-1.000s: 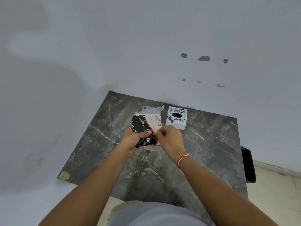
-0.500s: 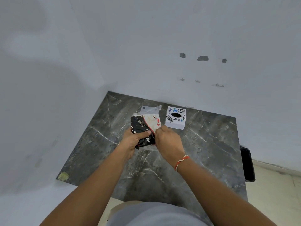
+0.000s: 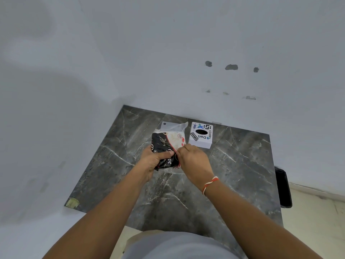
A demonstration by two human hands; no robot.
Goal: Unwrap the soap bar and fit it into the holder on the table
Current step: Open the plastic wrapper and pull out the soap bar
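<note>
While my left hand [image 3: 152, 161] clamps the wrapped soap bar [image 3: 166, 149] with thumb across the black print, my right hand [image 3: 194, 160] has closed in on the wrapper's right edge; right fingers [image 3: 183, 147] are pinched together on the red-edged flap. Pack is held off the dark marble surface [image 3: 233, 165], directly between both sets of fingers. Versus half a second ago: right fingers sit a touch lower on the seam, and more of the pale patterned side shows at the top, so the wrap looks to be starting to peel, but no bare soap is visible yet. Versus a second ago: pack is tilted a bit more toward me; left grip unchanged. Judgement: unwrapping only just begun, most of the task left. Clear plastic holder [image 3: 174, 126] lies just beyond the left fingers, partly hidden behind the pack, empty as far as I can tell. White sticker box [image 3: 200, 135] sits just past the right fingers, untouched.
</note>
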